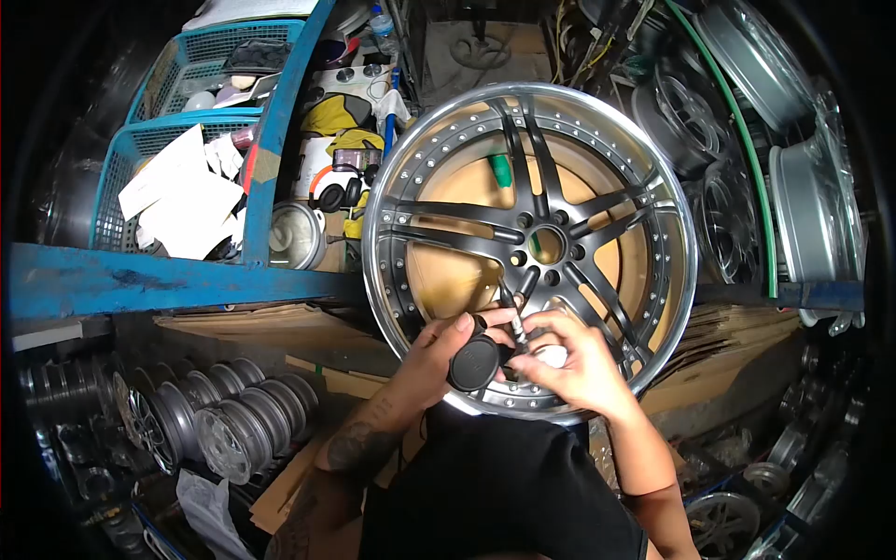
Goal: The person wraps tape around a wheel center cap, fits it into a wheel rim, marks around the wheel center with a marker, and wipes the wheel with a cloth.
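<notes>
A large wheel rim [530, 99] with a polished lip and dark grey spokes lies flat in front of me. Over its near edge, my left hand [442, 350] is closed round a round black object [474, 363], which has a disc-like face. Beside it my right hand [571, 364] has its fingers bent round a small white object [551, 356]. A slim dark pen-like tool [511, 303] with a pale band stands between the two hands, its end towards the spokes; which hand bears it is unclear. A green object [501, 171] shows through the rim's opening.
Blue baskets [110, 191] with papers stand at the upper left, behind a blue metal frame [177, 280]. Headphones [338, 194] and a round tin [296, 235] lie left of the rim. More wheels [245, 431] are stacked at lower left and on the right [812, 210].
</notes>
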`<action>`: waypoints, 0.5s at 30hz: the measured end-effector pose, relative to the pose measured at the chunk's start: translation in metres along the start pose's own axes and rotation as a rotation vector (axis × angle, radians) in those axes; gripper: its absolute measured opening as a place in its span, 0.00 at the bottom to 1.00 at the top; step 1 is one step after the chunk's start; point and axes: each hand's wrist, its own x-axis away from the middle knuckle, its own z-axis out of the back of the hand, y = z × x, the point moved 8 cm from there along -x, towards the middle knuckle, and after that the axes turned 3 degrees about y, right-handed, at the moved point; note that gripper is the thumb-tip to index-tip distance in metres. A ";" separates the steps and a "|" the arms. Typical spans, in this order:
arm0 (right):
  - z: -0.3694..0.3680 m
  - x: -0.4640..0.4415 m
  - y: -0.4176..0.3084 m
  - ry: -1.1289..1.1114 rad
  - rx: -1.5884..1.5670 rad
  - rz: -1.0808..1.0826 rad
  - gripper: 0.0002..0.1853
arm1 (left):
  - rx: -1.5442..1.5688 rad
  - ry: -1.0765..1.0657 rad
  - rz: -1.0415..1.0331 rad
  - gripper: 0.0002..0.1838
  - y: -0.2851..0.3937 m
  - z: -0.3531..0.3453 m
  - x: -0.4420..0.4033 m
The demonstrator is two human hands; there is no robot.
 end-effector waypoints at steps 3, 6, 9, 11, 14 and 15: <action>0.027 0.002 -0.030 0.161 0.264 0.335 0.18 | -0.010 0.135 -0.037 0.29 0.009 0.016 0.006; 0.029 0.005 -0.050 0.131 0.534 0.340 0.18 | -0.086 0.072 -0.014 0.27 0.009 0.026 0.009; 0.021 0.003 -0.067 0.100 0.718 0.432 0.16 | -0.195 0.054 0.021 0.27 0.015 0.022 0.011; 0.017 0.003 -0.071 0.104 0.840 0.465 0.21 | -0.332 0.073 0.024 0.29 0.022 0.023 0.013; 0.012 0.003 -0.084 0.085 1.038 0.562 0.27 | -0.338 0.077 0.058 0.24 0.024 0.026 0.020; 0.009 0.003 -0.089 0.094 1.028 0.611 0.26 | -0.345 0.075 0.069 0.24 0.023 0.030 0.021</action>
